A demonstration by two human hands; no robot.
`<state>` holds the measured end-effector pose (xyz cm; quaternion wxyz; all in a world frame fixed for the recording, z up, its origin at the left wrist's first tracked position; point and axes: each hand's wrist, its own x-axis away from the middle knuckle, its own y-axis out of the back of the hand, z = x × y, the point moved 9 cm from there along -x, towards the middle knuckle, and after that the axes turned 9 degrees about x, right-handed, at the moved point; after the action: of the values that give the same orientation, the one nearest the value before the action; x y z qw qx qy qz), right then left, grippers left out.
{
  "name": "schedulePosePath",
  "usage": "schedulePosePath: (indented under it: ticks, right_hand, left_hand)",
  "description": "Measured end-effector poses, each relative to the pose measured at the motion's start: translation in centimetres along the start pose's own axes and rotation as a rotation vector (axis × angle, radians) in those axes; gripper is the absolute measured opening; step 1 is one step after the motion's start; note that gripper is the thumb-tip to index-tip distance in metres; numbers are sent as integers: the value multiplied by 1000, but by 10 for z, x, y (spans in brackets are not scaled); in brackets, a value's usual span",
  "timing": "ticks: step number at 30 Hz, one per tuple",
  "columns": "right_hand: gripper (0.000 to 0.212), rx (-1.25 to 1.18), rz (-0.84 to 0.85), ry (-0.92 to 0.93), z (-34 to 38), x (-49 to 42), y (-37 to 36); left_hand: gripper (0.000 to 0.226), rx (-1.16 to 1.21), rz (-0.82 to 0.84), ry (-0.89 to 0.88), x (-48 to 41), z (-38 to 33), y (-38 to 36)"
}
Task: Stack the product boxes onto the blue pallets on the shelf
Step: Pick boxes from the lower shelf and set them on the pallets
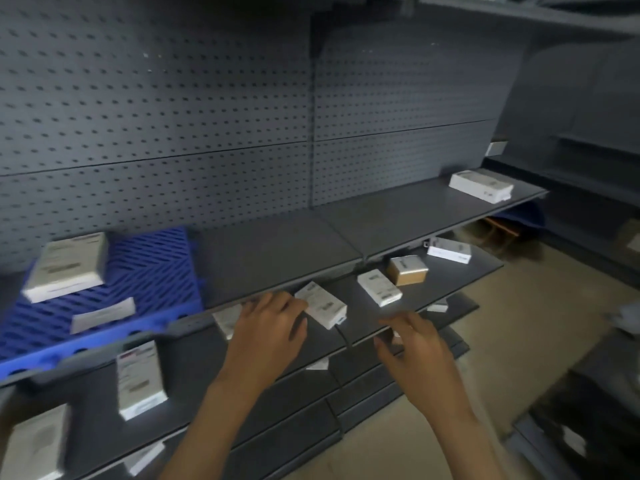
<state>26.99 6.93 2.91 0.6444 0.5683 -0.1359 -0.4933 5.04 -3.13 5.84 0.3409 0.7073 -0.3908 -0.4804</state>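
Barely begun: two boxes (65, 266) on the blue pallet (156, 258), lots more loose on the lower shelf (443, 282), left hand (266, 327) spread flat beside a white box (320, 304), right hand (412, 341) loose and empty.

A dark grey perforated metal back panel (156, 98) is seen across the upper left and centre. It is made up of sections divided by a dark vertical upright post (312, 133) and thin horizontal seams. A pale beige floor (519, 323) is shown at the lower right. Above it, toward the right, a dark blue rounded object (526, 216) is partly seen in shadow, with a reddish-brown slatted item (498, 227) just beside it; neither can be made out further. A separate dark grey cabinet-like unit (588, 126) is set at the far right, blurred. A small pale tag (497, 147) is seen near its left edge.
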Motion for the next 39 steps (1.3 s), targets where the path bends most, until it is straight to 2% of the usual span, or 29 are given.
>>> schedulePosePath:
  ticks: [7, 10, 17, 25, 30, 33, 39]
  right_hand:
    - [31, 7, 19, -58, -109, -15, 25]
    - [30, 15, 19, -92, -154, -26, 26]
    - [29, 67, 11, -150, -252, -87, 29]
    - [33, 115, 95, -138, -355, -191, 27]
    - [40, 79, 45, -145, -402, -239, 29]
    - [32, 48, 27, -106, -430, -276, 24]
    - [30, 56, -20, -27, -490, -353, 13]
  left_hand:
    - [41, 47, 41, -96, -58, -98, -69]
    - [30, 58, 45, -143, -86, -128, -99]
    - [28, 91, 22, -199, -185, -191, -168]
    - [23, 161, 20, -202, -314, -231, -240]
    - [26, 159, 2, -209, -368, -242, -276]
    - [34, 158, 11, -192, -396, -252, -295]
    - [25, 89, -25, -92, -429, -266, -332]
